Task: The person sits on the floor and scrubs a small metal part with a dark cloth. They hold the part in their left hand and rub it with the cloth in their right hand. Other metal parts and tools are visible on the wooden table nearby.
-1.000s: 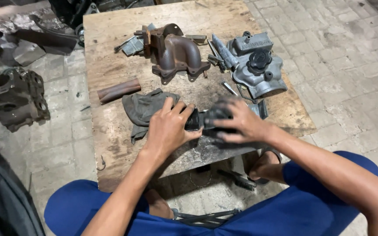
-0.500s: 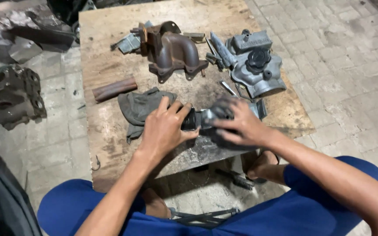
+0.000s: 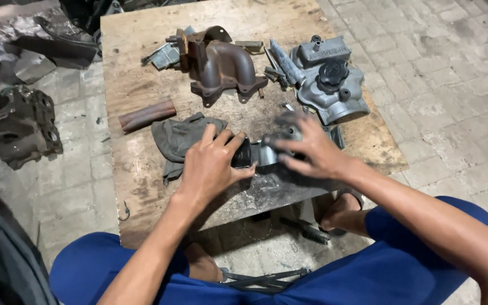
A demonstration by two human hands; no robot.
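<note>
Both my hands grip a small dark metal engine part [image 3: 255, 153] lying on a worn wooden board [image 3: 136, 85]. My left hand [image 3: 213, 166] clasps its left, black end. My right hand [image 3: 306, 149] covers its grey right end with greasy fingers spread over it. A crumpled grey rag [image 3: 179, 135] lies just left of my left hand. Behind the part stand a rusty exhaust manifold [image 3: 221, 65] and a grey cast housing [image 3: 329, 82] with a black cap.
A rusty short tube [image 3: 146, 114] lies at the board's left. An engine block piece [image 3: 15, 124] sits on the paved floor at the left. Tools [image 3: 266, 278] lie on the floor between my blue-clad legs. Scrap metal is piled at the top left.
My hands stay on the part; the right hand's fingers have shifted over its grey end and the left hand has turned slightly. The view has drifted a little.
</note>
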